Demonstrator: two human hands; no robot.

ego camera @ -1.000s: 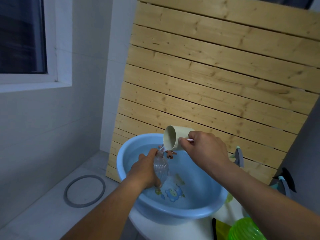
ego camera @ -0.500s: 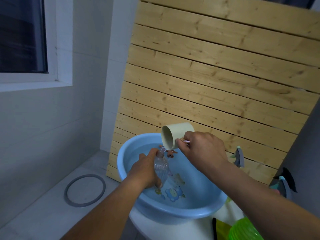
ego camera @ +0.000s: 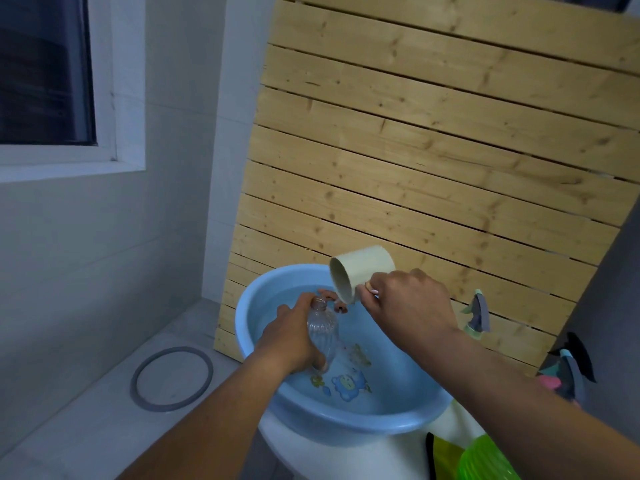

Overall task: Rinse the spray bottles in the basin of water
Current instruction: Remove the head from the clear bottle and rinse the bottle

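Pale walls, slatted wood panel (ego camera: 433, 161) behind; left hand (ego camera: 289, 341) grips bottle (ego camera: 322, 329), right hand (ego camera: 408, 306) cup (ego camera: 360, 271)

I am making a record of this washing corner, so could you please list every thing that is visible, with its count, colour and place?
basin: one, light blue, holds water, centre, on a white stand
bottle: one, clear ribbed plastic, no cap, over the basin
cup: one, cream, tipped on its side above the bottle mouth
spray heads: two; one grey and green, right of the basin; one dark, at the right edge
wooden slat panel: one, pale wood, leaning behind the basin
ring: one, grey, on the floor at left
window: one, white frame, upper left
green plastic thing: one, bottom right, kind unclear
left hand: grips the bottle
right hand: holds the cup
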